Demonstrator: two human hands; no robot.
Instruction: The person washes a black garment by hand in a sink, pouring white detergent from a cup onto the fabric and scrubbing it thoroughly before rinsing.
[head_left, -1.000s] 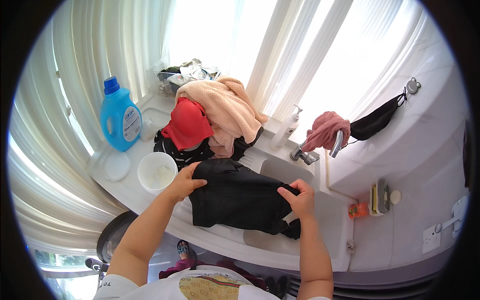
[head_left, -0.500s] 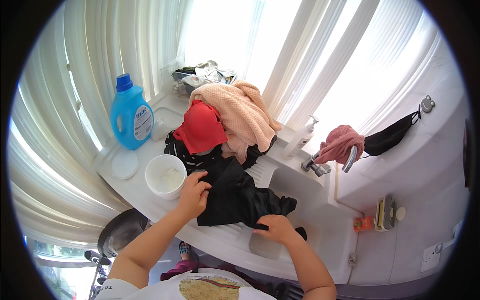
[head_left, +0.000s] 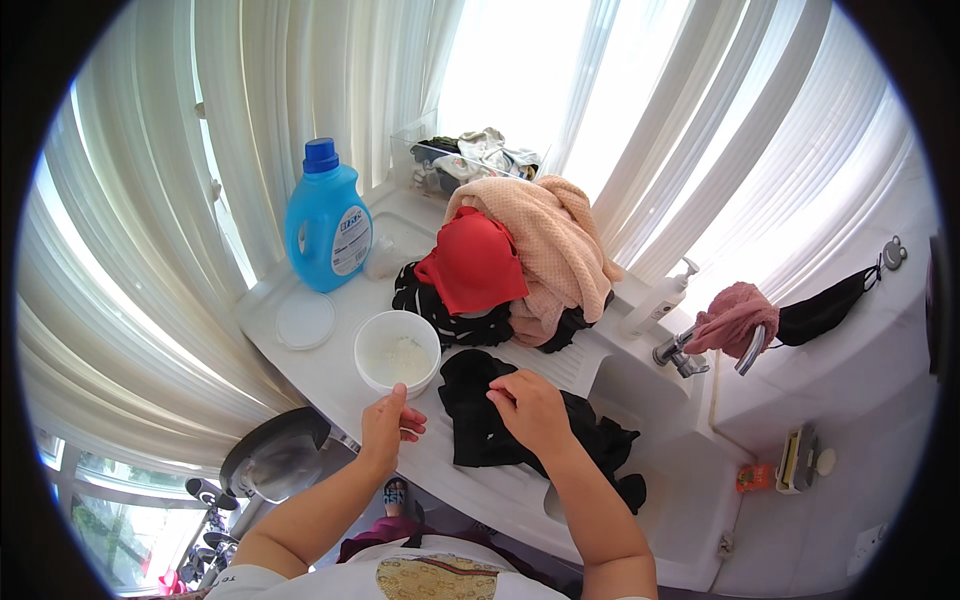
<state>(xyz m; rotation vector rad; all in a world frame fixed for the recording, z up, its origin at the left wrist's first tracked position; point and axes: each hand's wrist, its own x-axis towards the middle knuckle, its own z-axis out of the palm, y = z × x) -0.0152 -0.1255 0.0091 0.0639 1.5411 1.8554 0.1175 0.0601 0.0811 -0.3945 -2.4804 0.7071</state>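
Note:
A black garment (head_left: 480,430) lies spread on the white washboard counter, its right end hanging into the sink basin. Over its middle is my right hand (head_left: 535,415), fingers curled in to the thumb; whether anything is pinched there is hidden. My left hand (head_left: 385,435) is at the near side of a white plastic tub (head_left: 372,375), thumb raised close to the tub and fingers loosely apart, with nothing visible in them. Inside the open tub is some whitish powder (head_left: 408,358). Its likely round lid (head_left: 305,320) rests on the counter to the left.
Behind the garment are a red bra (head_left: 472,262), a peach towel (head_left: 560,250) and black striped clothing (head_left: 425,305). A blue detergent bottle (head_left: 325,225) stands left. A clear bin of clothes (head_left: 470,160) is at the back; a pump bottle (head_left: 657,300) and faucet (head_left: 675,352) stand right.
My right hand has let go of the garment's near right edge and moved left over its middle. My left hand has come off the garment to beside the tub. The view has shifted left.

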